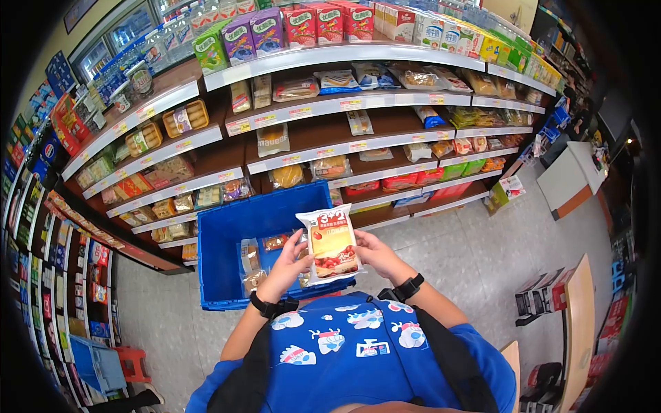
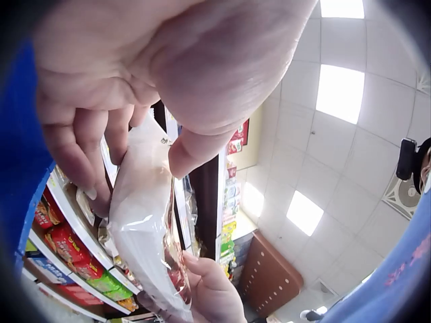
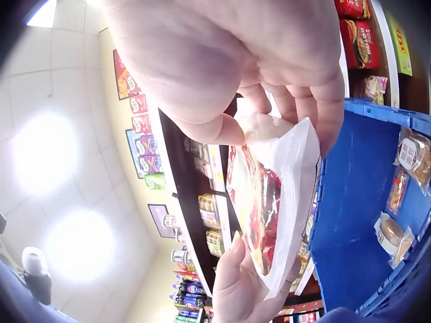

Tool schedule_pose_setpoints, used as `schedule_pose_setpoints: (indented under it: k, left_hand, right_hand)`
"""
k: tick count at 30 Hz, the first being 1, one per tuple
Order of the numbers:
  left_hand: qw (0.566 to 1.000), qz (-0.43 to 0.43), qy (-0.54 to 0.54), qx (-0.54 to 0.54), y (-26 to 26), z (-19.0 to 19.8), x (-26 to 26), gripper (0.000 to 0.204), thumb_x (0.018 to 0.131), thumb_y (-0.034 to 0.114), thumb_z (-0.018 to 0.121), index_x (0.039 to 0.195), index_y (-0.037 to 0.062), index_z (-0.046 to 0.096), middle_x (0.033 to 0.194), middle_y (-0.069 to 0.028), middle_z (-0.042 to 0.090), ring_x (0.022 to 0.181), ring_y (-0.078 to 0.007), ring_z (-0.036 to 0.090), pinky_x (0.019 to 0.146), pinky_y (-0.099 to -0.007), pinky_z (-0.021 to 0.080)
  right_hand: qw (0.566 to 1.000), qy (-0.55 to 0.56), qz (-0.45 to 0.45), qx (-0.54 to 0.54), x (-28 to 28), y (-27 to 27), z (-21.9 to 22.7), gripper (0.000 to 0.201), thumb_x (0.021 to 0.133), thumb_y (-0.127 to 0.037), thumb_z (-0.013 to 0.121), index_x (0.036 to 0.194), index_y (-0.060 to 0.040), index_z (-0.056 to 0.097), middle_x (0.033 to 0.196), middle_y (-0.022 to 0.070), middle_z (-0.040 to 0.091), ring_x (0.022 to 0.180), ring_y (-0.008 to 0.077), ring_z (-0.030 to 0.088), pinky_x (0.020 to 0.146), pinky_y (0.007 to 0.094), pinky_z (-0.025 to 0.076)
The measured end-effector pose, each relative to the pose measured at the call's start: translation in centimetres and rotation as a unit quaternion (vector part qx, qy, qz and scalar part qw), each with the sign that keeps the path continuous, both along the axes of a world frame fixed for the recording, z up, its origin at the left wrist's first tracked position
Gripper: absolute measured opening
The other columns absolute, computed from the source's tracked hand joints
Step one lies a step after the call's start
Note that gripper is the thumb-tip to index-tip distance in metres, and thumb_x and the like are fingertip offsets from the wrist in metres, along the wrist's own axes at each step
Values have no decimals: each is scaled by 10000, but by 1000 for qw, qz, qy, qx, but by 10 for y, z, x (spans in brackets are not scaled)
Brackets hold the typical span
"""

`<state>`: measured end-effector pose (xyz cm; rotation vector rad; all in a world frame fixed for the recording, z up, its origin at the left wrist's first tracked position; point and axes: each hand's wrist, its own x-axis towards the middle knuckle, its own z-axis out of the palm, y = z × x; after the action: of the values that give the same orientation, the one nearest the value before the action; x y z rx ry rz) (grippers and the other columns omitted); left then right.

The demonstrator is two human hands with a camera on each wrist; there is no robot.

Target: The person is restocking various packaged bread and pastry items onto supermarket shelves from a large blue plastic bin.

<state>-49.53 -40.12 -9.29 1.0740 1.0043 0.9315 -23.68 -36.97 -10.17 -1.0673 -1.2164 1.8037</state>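
while the left hand (image 1: 288, 265) and right hand (image 1: 375, 253) both pinch the yellow-and-white plastic snack packet (image 1: 330, 244) by its edges, fingers curled round it, it looks picked from the blue plastic crate (image 1: 227, 237) but not yet shelved.

Snack packet (image 1: 331, 244) yellow-white, red print; crate (image 1: 227, 234) blue; shelf edges (image 1: 344, 103) white.

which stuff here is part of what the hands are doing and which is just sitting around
In hand:
snack packet, held upright by the left hand and the right hand
blue crate just beyond it, with bagged snacks inside

Just about:
store shelves of packaged food
drink cartons on the top shelf
red stool
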Motion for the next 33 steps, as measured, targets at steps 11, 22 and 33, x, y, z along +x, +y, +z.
schedule_pose_setpoints:
  k: [11,22,33]
  left_hand:
    - [999,-49,13,6,20,5,26,730,918,67,585,1499,119,146,1456,-191,342,1229,-211,456,895,-302,469]
    - [998,-63,9,24,58,-2,148,732,921,66,581,1503,114,139,1450,-163,363,1167,-152,479,845,-267,458]
    - [995,-92,3,45,108,-3,352,707,917,41,534,1501,93,139,1461,-135,342,1267,-174,411,905,-260,431]
  right_hand:
    - [999,6,-46,13,25,-4,-10,527,924,-114,552,1412,-49,365,1077,33,555,899,82,511,724,210,434]
    - [999,13,-33,-2,150,29,-6,556,928,-96,520,1446,-74,317,1108,33,578,830,57,513,609,187,423]
    - [997,-16,-69,6,350,64,7,581,904,-58,521,1445,-45,308,1225,50,524,811,57,520,649,201,450]
